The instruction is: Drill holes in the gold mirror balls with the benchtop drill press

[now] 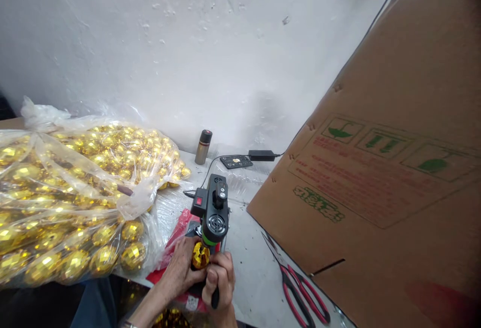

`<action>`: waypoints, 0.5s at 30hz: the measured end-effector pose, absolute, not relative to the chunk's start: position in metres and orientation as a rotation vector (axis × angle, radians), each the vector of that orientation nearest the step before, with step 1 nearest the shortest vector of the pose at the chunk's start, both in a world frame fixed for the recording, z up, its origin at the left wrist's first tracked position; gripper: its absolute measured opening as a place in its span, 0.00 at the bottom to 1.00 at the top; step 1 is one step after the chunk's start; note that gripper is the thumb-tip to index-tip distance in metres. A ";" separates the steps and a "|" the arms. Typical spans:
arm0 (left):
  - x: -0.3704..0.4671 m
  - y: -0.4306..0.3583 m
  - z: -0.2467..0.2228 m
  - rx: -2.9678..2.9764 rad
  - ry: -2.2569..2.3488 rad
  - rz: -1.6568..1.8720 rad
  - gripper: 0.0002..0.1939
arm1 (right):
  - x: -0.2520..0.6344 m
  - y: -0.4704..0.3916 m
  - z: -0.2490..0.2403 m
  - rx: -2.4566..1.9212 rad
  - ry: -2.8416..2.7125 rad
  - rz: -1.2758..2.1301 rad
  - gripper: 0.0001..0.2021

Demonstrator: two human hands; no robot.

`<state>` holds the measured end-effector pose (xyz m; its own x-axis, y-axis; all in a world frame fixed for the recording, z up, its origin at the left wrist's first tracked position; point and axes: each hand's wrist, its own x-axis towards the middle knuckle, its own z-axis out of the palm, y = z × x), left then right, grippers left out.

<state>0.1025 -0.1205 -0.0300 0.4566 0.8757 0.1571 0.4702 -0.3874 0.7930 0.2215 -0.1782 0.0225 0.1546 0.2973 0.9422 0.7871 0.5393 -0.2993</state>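
Observation:
A small gold mirrored ball (200,256) sits under the head of a black bench machine (216,212) with a green ring and a red switch. My left hand (184,265) holds the ball from its left side, fingers and thumb closed on it. Just right of the ball, my right hand (221,280) has its fingers curled round a black handle (215,298) of the machine. Red plastic (176,235) lies beneath and to the left of the machine.
Clear bags of gold balls (75,207) fill the left. A bottle (203,147), a phone (236,161) and a black adapter (262,155) with a cable stand behind. Scissors (300,290) lie at the right by a large cardboard box (376,157).

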 end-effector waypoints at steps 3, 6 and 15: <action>0.103 -0.121 -0.027 2.003 1.108 0.803 0.23 | 0.218 -0.188 0.061 -1.086 -1.394 -0.372 0.14; 0.099 -0.127 -0.029 1.988 1.106 0.840 0.27 | 0.214 -0.191 0.109 -1.177 -1.330 -0.225 0.13; 0.053 -0.169 -0.106 2.299 0.992 0.857 0.25 | 0.219 -0.188 0.095 -1.143 -1.287 -0.167 0.10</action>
